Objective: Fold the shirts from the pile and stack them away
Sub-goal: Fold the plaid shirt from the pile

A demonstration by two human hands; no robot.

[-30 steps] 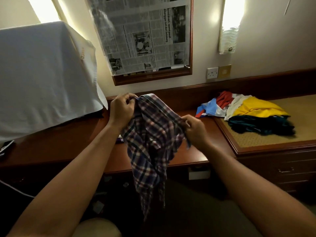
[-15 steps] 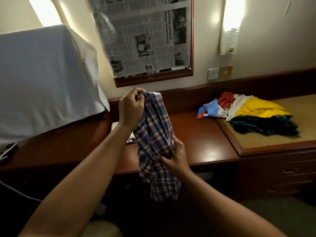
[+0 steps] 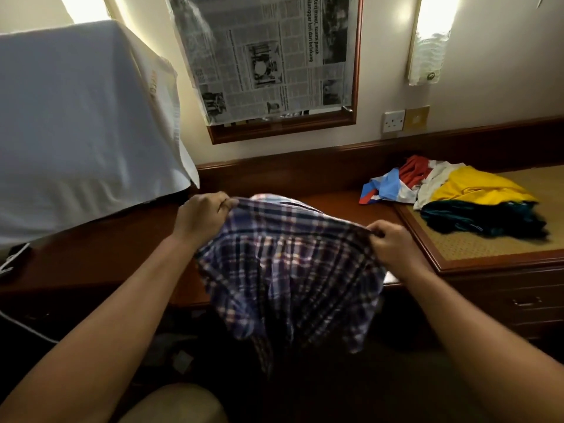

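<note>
The person holds a plaid shirt (image 3: 287, 270) in the air with both hands, in front of the wooden desk (image 3: 100, 254). The left hand (image 3: 203, 219) is at about 10 o'clock from the middle of the shirt, and its thumb and curled fingers pinch the upper edge of the cloth. The right hand (image 3: 392, 244) is at about 2 o'clock from the middle of the shirt and pinches the same edge in the same way, with the fingers curled tightly. The edge is stretched between the two hands. The rest of the shirt hangs down in folds over the front edge of the desk, toward 6 o'clock.

At 3 o'clock from the shirt, well apart from it, a pile of clothes (image 3: 457, 193) lies partly on the desk and partly on a woven mat (image 3: 488, 245). In the pile I can see a yellow piece, a dark green one, a white one, a red one and a blue one.

At 9 to 10 o'clock a large object covered with a white cloth (image 3: 79, 126) stands on the desk. On the wall at 12 o'clock a wooden frame (image 3: 283, 129) is covered with a newspaper (image 3: 262, 56). A wall socket (image 3: 393, 120) is at about 1 o'clock, and above it there is a wall lamp (image 3: 430, 38).
</note>
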